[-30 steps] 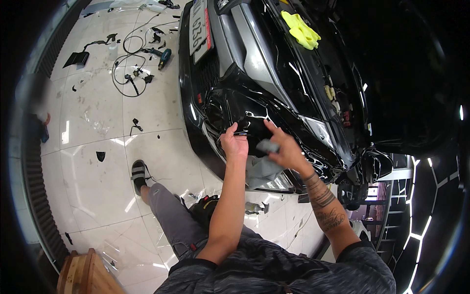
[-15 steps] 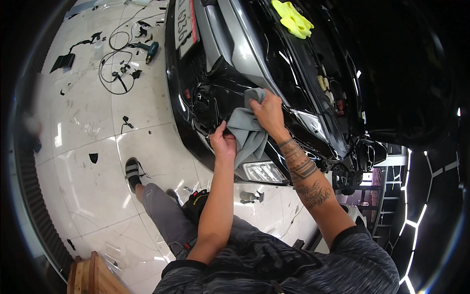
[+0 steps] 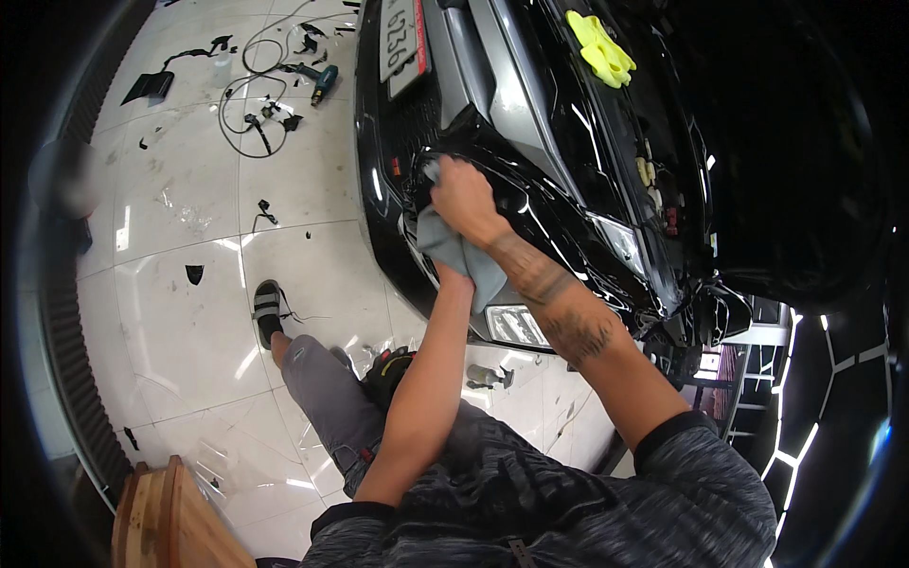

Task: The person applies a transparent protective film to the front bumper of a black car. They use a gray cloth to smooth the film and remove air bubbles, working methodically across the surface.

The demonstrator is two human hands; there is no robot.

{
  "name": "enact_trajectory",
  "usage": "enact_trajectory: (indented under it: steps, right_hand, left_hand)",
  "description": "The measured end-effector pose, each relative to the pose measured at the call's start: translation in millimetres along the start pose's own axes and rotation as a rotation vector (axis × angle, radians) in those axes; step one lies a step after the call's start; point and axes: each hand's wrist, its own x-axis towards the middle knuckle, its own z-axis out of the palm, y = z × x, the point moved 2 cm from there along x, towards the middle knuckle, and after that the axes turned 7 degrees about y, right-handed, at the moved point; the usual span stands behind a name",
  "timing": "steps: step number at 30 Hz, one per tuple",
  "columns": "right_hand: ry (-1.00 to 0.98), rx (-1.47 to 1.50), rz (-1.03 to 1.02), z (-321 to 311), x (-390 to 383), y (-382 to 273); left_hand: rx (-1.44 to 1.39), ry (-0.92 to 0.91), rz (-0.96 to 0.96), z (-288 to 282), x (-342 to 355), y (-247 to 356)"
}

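Note:
A grey cloth point(image 3: 459, 254) lies bunched against the glossy black front bumper of a car point(image 3: 374, 204). My right hand point(image 3: 464, 199) is closed on the upper end of this cloth and presses it to the recessed corner of the bumper. Below it, my left hand point(image 3: 453, 275) reaches under the cloth; only the wrist area shows, and its fingers are hidden. A loose-looking glossy black sheet point(image 3: 511, 161) spreads over the bumper beside my right hand. Next to the cloth's lower end is a clear lamp point(image 3: 516, 325).
A yellow cloth point(image 3: 601, 52) rests on the car's front. On the tiled floor lie a heat gun point(image 3: 325, 83), a looped cable point(image 3: 227, 118), several black scraps point(image 3: 194, 275) and a spray bottle point(image 3: 488, 377). A wooden box-like piece point(image 3: 156, 521) stands at the lower left.
My right hand has moved left and slightly down with the cloth, against the bumper corner. My left hand, visible before at the cloth's edge, is now mostly covered. The whole view has shifted slightly.

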Motion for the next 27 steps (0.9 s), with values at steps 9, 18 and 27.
enact_trajectory:
  steps: [9, 18, 27]
  right_hand:
    - [0.036, 0.073, -0.035, -80.8, 8.6, 27.9]
    - [-0.193, -0.025, -0.293, -29.0, -20.5, -16.5]
    - [-0.083, -0.224, -0.763, -78.3, 28.0, 25.5]
  left_hand:
    - [-0.145, -0.073, -0.138, -22.4, 13.7, -2.9]
    - [-0.220, -0.390, -0.156, -35.3, 40.0, 1.6]
    - [-0.134, -0.244, -0.172, -33.4, -3.1, -6.1]
